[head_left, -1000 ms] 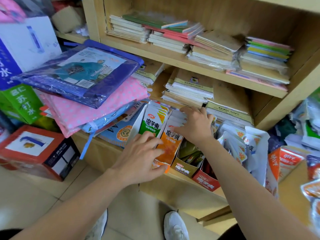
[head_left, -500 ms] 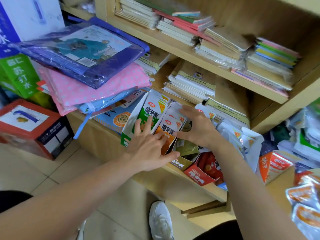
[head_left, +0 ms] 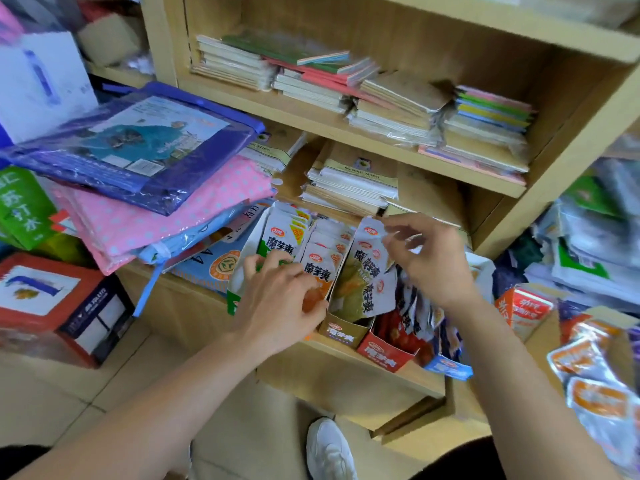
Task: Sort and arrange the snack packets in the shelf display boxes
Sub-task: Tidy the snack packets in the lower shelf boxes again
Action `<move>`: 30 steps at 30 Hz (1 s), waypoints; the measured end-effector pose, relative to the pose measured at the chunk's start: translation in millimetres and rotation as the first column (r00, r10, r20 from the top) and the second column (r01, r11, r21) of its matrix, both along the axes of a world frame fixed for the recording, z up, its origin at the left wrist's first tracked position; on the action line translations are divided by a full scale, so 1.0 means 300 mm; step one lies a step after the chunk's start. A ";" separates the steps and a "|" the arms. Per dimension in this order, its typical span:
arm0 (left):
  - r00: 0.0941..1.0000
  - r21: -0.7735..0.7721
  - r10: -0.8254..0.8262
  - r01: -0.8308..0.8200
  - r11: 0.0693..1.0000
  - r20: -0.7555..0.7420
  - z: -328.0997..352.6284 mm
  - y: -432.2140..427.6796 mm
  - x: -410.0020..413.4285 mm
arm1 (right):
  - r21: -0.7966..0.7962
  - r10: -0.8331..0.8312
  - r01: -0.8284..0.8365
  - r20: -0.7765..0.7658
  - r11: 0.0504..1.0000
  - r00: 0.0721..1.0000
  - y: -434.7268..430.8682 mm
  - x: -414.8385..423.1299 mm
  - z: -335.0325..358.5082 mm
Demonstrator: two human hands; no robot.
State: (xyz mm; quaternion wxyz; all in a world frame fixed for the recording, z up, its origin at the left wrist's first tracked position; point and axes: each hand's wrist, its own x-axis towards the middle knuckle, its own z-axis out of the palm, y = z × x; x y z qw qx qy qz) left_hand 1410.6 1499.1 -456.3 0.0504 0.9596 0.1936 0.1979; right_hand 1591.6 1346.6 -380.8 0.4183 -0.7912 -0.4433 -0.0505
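Right grip [head_left: 429,261] pinching upright packet [head_left: 363,268] top; left grip [head_left: 280,296] curled around boxed packets [head_left: 317,271].

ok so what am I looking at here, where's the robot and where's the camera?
No robot here: a person works with two bare hands. The single view comes from a camera worn on the head, looking forward and down. Cardboard boxes of snack packets stand in a row on a low shelf, with notebooks stacked on the shelves above. The left hand lies on the packets in the two leftmost boxes; whether it grips them is unclear. The right hand pinches the top of a white-and-yellow packet at the next box.
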 end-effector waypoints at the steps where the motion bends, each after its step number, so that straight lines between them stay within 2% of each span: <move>1: 0.997 -0.015 -0.026 0.027 1.000 0.072 0.004 -0.004 0.008 | -0.002 -0.007 0.006 -0.013 1.000 1.000 -0.019 0.017 -0.004; 4: 0.975 -0.145 -0.140 0.166 0.975 0.170 0.029 -0.033 0.045 | -0.135 0.060 -0.067 -0.050 0.989 0.997 -0.070 0.052 -0.031; 6: 0.971 -0.219 -0.208 0.231 0.948 0.121 0.045 -0.068 0.070 | -0.220 0.090 -0.099 -0.050 0.971 0.995 -0.097 0.063 -0.050; 10: 0.958 -0.248 -0.287 0.276 0.929 -0.010 0.041 -0.123 0.132 | -0.269 0.026 -0.003 0.083 0.963 0.996 -0.108 0.076 -0.060; 15: 0.952 -0.284 -0.304 0.302 0.910 0.040 0.053 -0.134 0.193 | -0.324 0.017 0.032 0.149 0.946 0.989 -0.071 0.095 -0.076; 17: 0.964 -0.303 -0.232 0.261 0.917 0.128 0.064 -0.121 0.196 | -0.372 0.035 0.016 0.131 0.928 0.991 -0.057 0.106 -0.081; 19: 0.968 -0.377 -0.086 0.173 0.910 0.237 0.065 -0.082 0.195 | -0.427 0.039 0.018 0.125 0.904 0.991 -0.047 0.115 -0.082; 20: 0.961 -0.459 -0.007 0.139 0.878 0.278 0.063 -0.057 0.192 | -0.457 0.040 0.025 0.133 0.889 0.990 -0.043 0.117 -0.083; 23: 0.929 -0.717 0.163 0.138 0.684 0.334 0.067 -0.006 0.183 | -0.497 0.034 0.040 0.140 0.867 0.989 -0.027 0.122 -0.086; 25: 0.918 -0.790 0.214 0.148 0.596 0.333 0.068 -0.007 0.184 | -0.470 0.024 0.042 0.133 0.881 0.991 -0.022 0.119 -0.080; 30: 0.913 -0.796 0.198 0.186 0.576 0.357 0.073 -0.023 0.181 | -0.343 0.072 -0.035 0.096 0.939 0.993 -0.028 0.112 -0.071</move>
